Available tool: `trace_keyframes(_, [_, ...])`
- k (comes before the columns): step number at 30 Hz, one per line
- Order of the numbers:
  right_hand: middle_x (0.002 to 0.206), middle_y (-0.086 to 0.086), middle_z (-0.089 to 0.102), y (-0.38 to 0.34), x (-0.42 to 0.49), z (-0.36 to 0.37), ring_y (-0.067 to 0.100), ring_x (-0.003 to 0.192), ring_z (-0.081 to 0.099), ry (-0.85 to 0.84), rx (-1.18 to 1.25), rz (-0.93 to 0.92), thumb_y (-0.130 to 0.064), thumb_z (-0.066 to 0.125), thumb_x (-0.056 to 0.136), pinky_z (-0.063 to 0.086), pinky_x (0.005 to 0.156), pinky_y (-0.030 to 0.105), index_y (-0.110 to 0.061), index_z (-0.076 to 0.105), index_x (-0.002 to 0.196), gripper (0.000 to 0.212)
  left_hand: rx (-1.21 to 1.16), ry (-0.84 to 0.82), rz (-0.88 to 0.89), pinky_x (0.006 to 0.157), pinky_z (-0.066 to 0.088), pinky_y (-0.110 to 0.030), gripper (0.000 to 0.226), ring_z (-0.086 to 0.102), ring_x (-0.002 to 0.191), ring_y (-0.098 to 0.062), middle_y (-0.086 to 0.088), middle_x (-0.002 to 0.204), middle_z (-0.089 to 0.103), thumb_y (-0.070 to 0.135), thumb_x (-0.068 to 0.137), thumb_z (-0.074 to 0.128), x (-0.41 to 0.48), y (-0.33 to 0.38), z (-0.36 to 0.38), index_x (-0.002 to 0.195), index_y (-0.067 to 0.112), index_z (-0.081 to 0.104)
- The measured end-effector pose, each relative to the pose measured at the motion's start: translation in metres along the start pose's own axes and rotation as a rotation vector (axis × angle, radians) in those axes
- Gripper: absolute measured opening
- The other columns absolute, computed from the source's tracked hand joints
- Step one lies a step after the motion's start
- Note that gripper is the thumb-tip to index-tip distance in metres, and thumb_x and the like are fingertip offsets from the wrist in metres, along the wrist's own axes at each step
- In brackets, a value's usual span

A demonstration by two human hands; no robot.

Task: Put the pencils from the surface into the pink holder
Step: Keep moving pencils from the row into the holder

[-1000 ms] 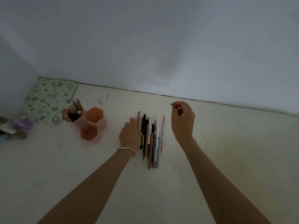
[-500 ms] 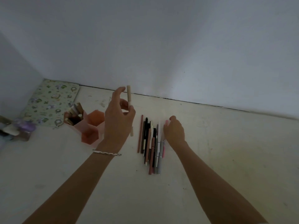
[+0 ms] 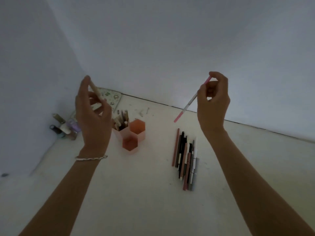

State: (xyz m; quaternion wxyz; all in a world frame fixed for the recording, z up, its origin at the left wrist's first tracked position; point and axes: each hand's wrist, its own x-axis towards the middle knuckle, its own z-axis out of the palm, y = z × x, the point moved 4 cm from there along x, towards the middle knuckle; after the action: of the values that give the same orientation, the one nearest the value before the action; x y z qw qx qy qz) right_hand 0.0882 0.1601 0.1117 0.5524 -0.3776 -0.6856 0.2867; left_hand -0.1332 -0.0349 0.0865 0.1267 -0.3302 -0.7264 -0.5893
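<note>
Pink pencil (image 3: 190, 101) hangs pinched by its top in our right hand (image 3: 213, 103); our left hand (image 3: 92, 113) pinches a beige pencil (image 3: 97, 90) above the pink holder (image 3: 133, 135). Both look light, stiff and thin, so we hold mid-stick.

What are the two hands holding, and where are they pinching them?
Left hand: beige pencil, near its upper end. Right hand: pink-tipped pencil, by its top end.

Two hands (image 3: 95, 116), one three-cell pink holder (image 3: 134, 137), roughly ten loose pencils (image 3: 185, 159).
</note>
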Motion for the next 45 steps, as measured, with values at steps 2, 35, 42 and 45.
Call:
trace_keyframes(2, [0.075, -0.014, 0.055, -0.021, -0.006, 0.013, 0.001, 0.067, 0.054, 0.012, 0.093, -0.031, -0.004, 0.053, 0.09, 0.045, 0.065, 0.014, -0.012, 0.054, 0.115, 0.026, -0.01, -0.039, -0.003, 0.078, 0.054, -0.012, 0.059, 0.059, 0.096, -0.014, -0.018, 0.117, 0.055, -0.002, 0.091, 0.056, -0.007, -0.013, 0.0, 0.146, 0.011, 0.039])
trace_keyframes(35, [0.093, 0.001, 0.061, 0.026, -0.062, -0.003, -0.004, 0.077, 0.052, -0.037, -0.194, 0.095, 0.008, 0.046, 0.081, 0.039, 0.066, 0.007, -0.012, 0.065, 0.106, 0.038, 0.265, -0.887, -0.318, 0.084, 0.052, -0.03, 0.027, 0.064, 0.098, -0.02, -0.005, 0.106, 0.068, 0.011, 0.095, 0.05, -0.141, -0.001, 0.122, 0.12, 0.013, 0.057])
trace_keyframes(42, [0.092, -0.004, 0.065, 0.079, -0.082, -0.093, -0.005, 0.076, 0.057, 0.003, -0.346, 0.251, 0.006, 0.048, 0.085, 0.041, 0.065, 0.005, -0.018, 0.066, 0.099, 0.033, 0.515, -1.082, -0.301, 0.09, 0.048, -0.039, 0.028, 0.058, 0.111, -0.031, -0.014, 0.122, 0.059, 0.008, 0.096, 0.046, -0.18, -0.006, 0.178, 0.125, 0.006, 0.048])
trace_keyframes(45, [0.092, -0.004, 0.065, 0.097, -0.095, -0.105, -0.001, 0.074, 0.056, -0.033, -0.392, 0.32, 0.007, 0.049, 0.086, 0.041, 0.066, 0.006, -0.016, 0.066, 0.101, 0.032, 0.591, -1.047, -0.278, 0.081, 0.049, -0.039, 0.027, 0.061, 0.105, -0.032, -0.014, 0.117, 0.059, 0.009, 0.095, 0.05, -0.182, -0.01, 0.182, 0.122, 0.006, 0.046])
